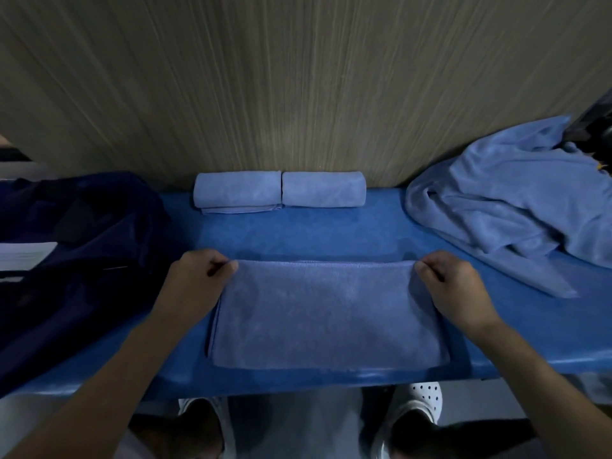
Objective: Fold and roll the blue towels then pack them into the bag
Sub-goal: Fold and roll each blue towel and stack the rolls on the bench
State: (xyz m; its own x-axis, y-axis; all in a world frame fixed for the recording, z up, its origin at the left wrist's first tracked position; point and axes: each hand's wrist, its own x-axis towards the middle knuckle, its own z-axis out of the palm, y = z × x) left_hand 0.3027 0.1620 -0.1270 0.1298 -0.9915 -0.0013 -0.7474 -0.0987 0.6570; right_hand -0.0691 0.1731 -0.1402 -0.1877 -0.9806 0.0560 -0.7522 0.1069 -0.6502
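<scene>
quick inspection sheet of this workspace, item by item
surface: blue table, smooth top
job's things: folded towel flat at near edge; rolled towels end to end by the wall; loose towel heap far right; dark bag left
clutter: unclear dark object behind the heap
grippers: left hand and right hand each pinch a far corner of the folded towel
cables: nothing seen
surroundings: wood-grain wall behind; white shoe below table

left grip (196,279) pinching, right grip (456,282) pinching
</scene>
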